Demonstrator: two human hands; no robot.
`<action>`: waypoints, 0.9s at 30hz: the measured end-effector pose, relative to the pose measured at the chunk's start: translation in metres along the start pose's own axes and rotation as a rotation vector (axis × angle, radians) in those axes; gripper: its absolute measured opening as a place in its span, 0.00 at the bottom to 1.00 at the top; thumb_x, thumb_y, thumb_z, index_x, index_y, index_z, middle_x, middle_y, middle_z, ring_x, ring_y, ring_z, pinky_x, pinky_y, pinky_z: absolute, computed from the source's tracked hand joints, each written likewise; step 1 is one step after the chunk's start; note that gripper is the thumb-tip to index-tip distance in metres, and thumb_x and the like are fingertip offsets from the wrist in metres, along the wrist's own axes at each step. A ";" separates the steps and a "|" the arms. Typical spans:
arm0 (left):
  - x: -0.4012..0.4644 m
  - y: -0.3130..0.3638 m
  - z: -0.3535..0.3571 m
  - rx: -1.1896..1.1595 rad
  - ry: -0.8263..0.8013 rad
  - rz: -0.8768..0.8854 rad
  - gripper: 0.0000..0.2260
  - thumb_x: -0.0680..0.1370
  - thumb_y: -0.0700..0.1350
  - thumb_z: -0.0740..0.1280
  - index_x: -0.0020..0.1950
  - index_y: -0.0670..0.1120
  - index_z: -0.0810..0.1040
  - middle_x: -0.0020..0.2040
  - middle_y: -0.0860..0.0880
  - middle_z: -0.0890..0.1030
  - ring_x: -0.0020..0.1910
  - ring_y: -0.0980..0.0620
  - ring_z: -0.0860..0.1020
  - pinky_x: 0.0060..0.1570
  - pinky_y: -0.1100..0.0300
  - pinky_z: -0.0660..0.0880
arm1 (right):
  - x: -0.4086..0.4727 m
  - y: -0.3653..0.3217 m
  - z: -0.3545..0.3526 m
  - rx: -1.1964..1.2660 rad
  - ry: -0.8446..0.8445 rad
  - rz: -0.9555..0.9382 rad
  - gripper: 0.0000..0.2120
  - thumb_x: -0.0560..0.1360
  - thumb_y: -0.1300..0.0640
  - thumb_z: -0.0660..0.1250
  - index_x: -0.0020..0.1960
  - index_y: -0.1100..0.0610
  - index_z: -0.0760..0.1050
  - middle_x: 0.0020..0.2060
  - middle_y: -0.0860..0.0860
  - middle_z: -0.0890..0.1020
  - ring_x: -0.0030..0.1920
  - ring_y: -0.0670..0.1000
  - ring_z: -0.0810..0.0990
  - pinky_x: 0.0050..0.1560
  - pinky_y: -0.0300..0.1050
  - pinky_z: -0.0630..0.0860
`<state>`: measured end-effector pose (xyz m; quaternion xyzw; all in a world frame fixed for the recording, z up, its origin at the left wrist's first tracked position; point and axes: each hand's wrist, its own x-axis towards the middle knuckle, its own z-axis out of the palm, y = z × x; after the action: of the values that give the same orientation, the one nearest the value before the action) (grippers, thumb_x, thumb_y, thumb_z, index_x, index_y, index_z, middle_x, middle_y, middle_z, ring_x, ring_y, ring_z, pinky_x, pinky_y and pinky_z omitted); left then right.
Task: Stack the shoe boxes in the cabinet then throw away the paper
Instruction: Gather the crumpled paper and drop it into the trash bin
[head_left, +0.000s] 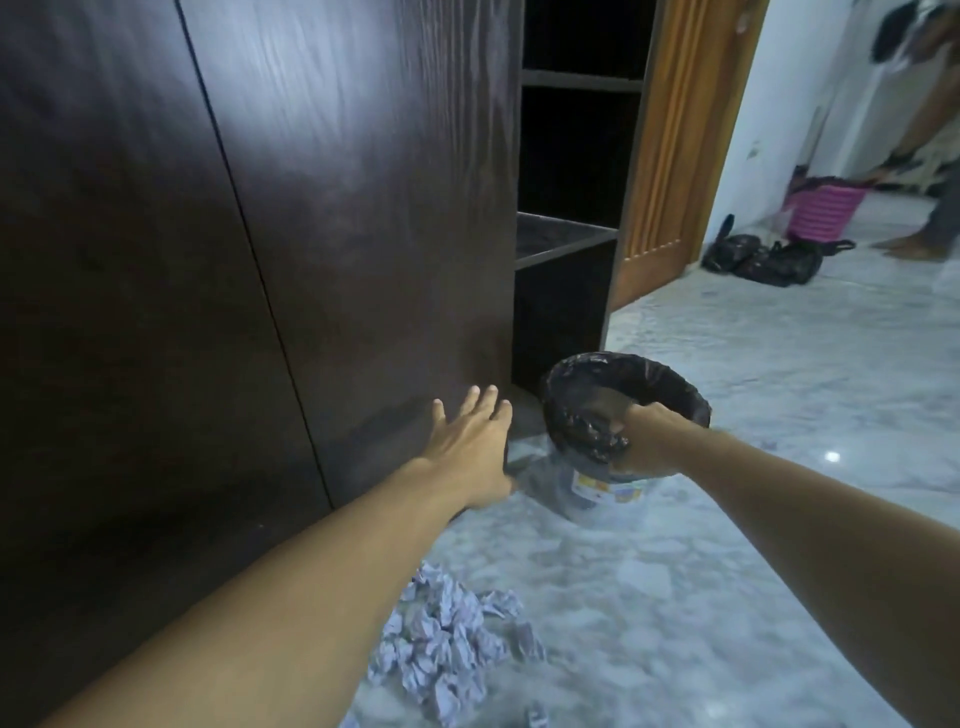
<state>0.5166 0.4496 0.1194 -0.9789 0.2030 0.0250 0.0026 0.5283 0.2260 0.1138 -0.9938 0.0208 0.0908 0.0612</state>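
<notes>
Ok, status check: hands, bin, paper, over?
Right hand grips rim of lined bin; left hand open, flat near cabinet door. Crumpled paper on floor, not yet binned. Nothing between paper and bin.

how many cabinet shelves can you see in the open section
2: a thin upper shelf near the top, and a lower shelf midway down. Others may sit above the frame or behind the closed doors.

Left hand (470, 447) extended, fingers straight; right hand (649, 441) curled, gripping.
</notes>
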 end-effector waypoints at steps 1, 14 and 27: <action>0.010 0.007 0.009 -0.022 -0.013 0.011 0.43 0.75 0.56 0.69 0.80 0.43 0.47 0.80 0.46 0.43 0.79 0.46 0.42 0.74 0.36 0.46 | 0.005 0.009 0.008 -0.003 0.008 0.024 0.23 0.74 0.48 0.68 0.65 0.57 0.75 0.55 0.57 0.80 0.49 0.58 0.79 0.44 0.43 0.73; 0.092 0.039 0.092 -0.117 -0.103 0.102 0.42 0.76 0.53 0.69 0.80 0.44 0.46 0.80 0.47 0.43 0.79 0.47 0.43 0.74 0.39 0.45 | 0.082 0.045 0.100 -0.120 0.286 0.081 0.29 0.73 0.66 0.63 0.73 0.54 0.63 0.62 0.58 0.73 0.64 0.61 0.70 0.67 0.60 0.64; 0.070 0.007 0.125 -0.184 0.122 0.188 0.37 0.76 0.43 0.66 0.80 0.48 0.49 0.81 0.48 0.44 0.79 0.49 0.44 0.75 0.42 0.45 | 0.023 0.007 0.157 -0.135 0.716 0.004 0.20 0.61 0.70 0.73 0.51 0.57 0.80 0.42 0.58 0.79 0.47 0.63 0.76 0.55 0.67 0.71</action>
<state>0.5723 0.4174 -0.0089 -0.9514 0.2902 -0.0159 -0.1019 0.5226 0.2378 -0.0444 -0.9643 0.0369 -0.2618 -0.0160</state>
